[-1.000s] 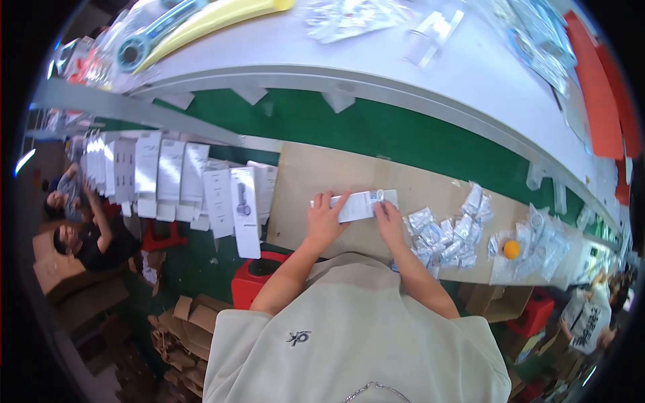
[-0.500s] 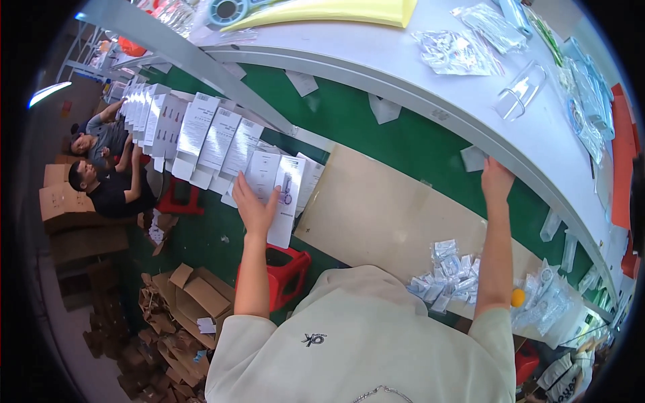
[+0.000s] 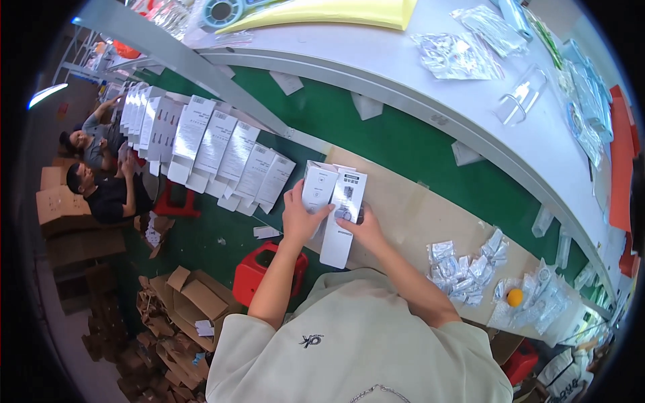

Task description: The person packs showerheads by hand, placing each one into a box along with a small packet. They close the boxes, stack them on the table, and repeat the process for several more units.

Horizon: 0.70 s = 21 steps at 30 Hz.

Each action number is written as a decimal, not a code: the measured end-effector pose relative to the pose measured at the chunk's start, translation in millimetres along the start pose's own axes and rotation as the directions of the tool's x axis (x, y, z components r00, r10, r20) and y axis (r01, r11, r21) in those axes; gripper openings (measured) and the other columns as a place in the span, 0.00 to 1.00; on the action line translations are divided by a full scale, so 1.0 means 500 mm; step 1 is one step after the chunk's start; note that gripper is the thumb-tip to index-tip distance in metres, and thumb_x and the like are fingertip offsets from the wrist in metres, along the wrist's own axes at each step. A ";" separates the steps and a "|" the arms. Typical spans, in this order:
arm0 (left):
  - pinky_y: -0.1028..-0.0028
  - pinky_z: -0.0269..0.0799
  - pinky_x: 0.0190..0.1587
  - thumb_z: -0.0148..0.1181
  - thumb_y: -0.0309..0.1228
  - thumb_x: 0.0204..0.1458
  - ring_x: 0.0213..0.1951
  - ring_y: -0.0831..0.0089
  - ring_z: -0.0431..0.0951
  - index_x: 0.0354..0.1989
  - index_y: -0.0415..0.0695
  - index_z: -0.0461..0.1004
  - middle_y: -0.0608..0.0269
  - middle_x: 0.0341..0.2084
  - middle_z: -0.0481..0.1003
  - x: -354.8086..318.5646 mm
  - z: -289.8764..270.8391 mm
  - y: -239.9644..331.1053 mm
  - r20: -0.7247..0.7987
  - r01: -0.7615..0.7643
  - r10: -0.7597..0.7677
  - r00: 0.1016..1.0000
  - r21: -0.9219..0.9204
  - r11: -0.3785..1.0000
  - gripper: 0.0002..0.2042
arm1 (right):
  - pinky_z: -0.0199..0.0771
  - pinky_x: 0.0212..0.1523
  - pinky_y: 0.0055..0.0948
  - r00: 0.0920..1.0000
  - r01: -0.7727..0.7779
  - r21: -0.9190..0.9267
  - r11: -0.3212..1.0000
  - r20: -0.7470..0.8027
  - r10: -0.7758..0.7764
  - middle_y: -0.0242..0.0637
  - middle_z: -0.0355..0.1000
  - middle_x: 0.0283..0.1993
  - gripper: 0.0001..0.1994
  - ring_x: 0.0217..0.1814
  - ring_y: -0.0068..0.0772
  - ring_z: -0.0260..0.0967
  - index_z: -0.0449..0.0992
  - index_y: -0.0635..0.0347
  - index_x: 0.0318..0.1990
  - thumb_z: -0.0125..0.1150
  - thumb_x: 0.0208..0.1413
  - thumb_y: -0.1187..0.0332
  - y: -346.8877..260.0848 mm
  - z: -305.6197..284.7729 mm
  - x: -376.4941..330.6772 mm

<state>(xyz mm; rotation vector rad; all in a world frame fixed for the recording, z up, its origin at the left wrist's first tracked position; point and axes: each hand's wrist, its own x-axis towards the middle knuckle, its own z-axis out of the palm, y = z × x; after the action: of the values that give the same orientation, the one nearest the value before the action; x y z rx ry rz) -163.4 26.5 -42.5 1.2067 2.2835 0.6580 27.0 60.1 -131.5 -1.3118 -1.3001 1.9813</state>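
Over the near left part of the board, a white printed carton with two of its sides showing and a long flap pointing down is between my hands. My left hand grips its left side, thumb across the front. My right hand closes on its right side, thumb on the printed face. A small dark patch shows by the right fingers; I cannot make out what it is. To the left, a row of similar white cartons leans one against another, flaps hanging toward me.
The beige board carries small clear packets and bagged parts with a yellow ball at right. A white shelf runs above. A red stool and cardboard boxes stand below left; two people sit beyond.
My left hand has brought the carton rightward, away from the row. My right hand has come back from under the shelf edge to the carton. The packets at right have shifted slightly.
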 end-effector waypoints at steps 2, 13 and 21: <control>0.57 0.70 0.55 0.75 0.48 0.39 0.53 0.45 0.73 0.67 0.37 0.58 0.38 0.54 0.71 -0.005 0.019 -0.007 0.007 -0.009 0.010 1.000 -0.033 0.999 0.48 | 0.73 0.56 0.40 0.998 0.060 -0.059 0.996 -0.023 -0.061 0.56 0.69 0.57 0.48 0.56 0.44 0.72 0.55 0.71 0.65 0.78 0.43 0.54 0.005 -0.030 0.000; 0.59 0.70 0.55 0.74 0.43 0.43 0.54 0.50 0.74 0.63 0.33 0.61 0.41 0.52 0.71 0.042 0.099 -0.154 0.204 0.217 -0.167 0.965 -0.253 0.943 0.42 | 0.74 0.55 0.36 0.975 -0.002 -0.254 0.967 -0.215 -0.055 0.44 0.73 0.55 0.30 0.54 0.40 0.74 0.65 0.62 0.62 0.69 0.53 0.66 0.048 -0.260 -0.048; 0.67 0.74 0.50 0.61 0.29 0.57 0.53 0.63 0.74 0.59 0.38 0.62 0.49 0.51 0.73 -0.182 0.288 -0.088 0.664 0.713 -0.271 0.697 -0.681 0.166 0.23 | 0.63 0.60 0.50 0.970 0.228 -0.916 0.330 0.186 -0.155 0.40 0.75 0.56 0.23 0.57 0.47 0.72 0.75 0.49 0.58 0.57 0.51 0.70 -0.152 -0.207 0.134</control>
<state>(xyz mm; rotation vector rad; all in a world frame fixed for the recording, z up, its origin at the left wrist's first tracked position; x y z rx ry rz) -58.2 -44.6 -164.0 -0.0823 1.3115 1.0623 76.7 194.2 -108.9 -1.3690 -2.7105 0.9781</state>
